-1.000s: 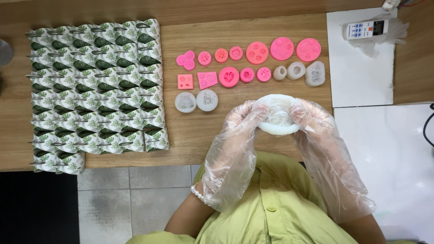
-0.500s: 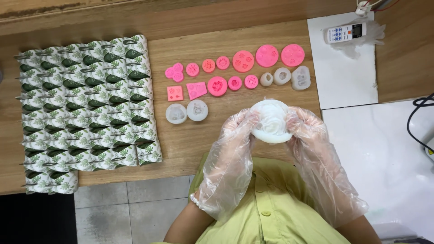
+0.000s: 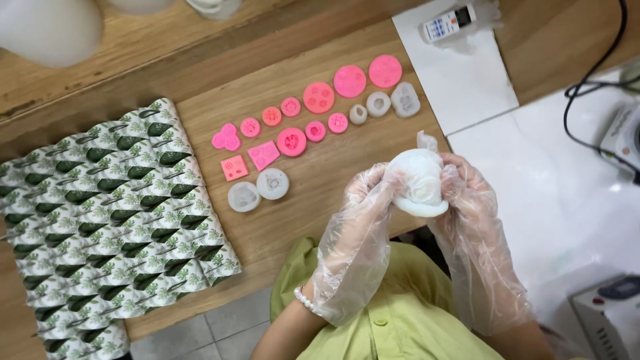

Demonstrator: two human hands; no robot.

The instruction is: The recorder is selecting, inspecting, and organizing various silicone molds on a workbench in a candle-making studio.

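Matt, rubbery white mould (image 3: 420, 183); thin, crinkled clear plastic gloves on left hand (image 3: 357, 230) and right hand (image 3: 470, 213); grained wooden table (image 3: 320, 173); matt pink silicone moulds (image 3: 319, 97).

So much pink on this wooden table (image 3: 313, 200), which is a warm honey brown with visible grain. The little round moulds (image 3: 319, 97) are bright bubblegum pink, the two square moulds (image 3: 249, 162) a softer salmon pink, and a few moulds (image 3: 258, 190) are milky translucent white. The mould (image 3: 421, 183) held in both hands is plain white too. The left hand (image 3: 357, 233) and right hand (image 3: 477, 227) wear clear, shiny plastic gloves. The packets (image 3: 107, 220) are white with a dark and light green leaf print, repeated in rows. The shirt (image 3: 393, 320) is yellow-green, the bracelet (image 3: 303, 300) pearl white, the remote (image 3: 450, 21) white with blue.
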